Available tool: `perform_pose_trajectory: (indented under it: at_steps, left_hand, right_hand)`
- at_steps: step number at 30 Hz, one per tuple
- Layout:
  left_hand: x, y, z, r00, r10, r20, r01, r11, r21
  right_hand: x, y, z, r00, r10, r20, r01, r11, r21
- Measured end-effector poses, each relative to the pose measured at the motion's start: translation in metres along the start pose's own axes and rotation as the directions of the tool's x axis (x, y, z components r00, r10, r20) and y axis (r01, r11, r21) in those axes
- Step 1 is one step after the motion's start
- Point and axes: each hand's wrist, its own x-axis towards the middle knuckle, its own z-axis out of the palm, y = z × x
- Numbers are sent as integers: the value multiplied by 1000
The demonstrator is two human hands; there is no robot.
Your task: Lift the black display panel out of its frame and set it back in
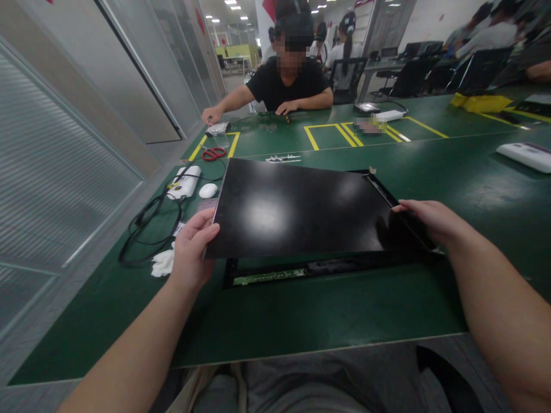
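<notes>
A large glossy black panel (297, 206) is lifted at its left side above a black frame (327, 268) that lies flat on the green table (301, 321). My left hand (191, 249) grips the panel's near left corner, thumb on top. My right hand (424, 221) rests on the panel's right edge with fingers stretched along it. A narrow green circuit strip (269, 277) shows in the frame's near edge, below the raised panel.
Black cables (146, 229), a white device (186, 182), a white oval object (208, 190) and a crumpled white cloth (163, 263) lie at the left. Red scissors (214, 153) and small screws (282, 158) are farther back. A person in black sits opposite.
</notes>
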Motion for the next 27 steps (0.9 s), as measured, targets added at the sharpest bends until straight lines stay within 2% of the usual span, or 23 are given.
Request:
perform_pose_trajectory:
  at_steps: [8,21,27]
  left_hand:
    - [-2,-1,2,999,-30,37,29,999,26]
    - [-3,-2,5,995,-69,76,67,997,25]
    - [-2,-3,2,993,-93,67,92,996,20]
  right_hand:
    - [3,3,-2,1000,-13,-5,13,1000,-8]
    - [14,7,-5,984,-138,-115,130,989,-73]
    - [18,12,-5,980,-167,-112,156,982,-106]
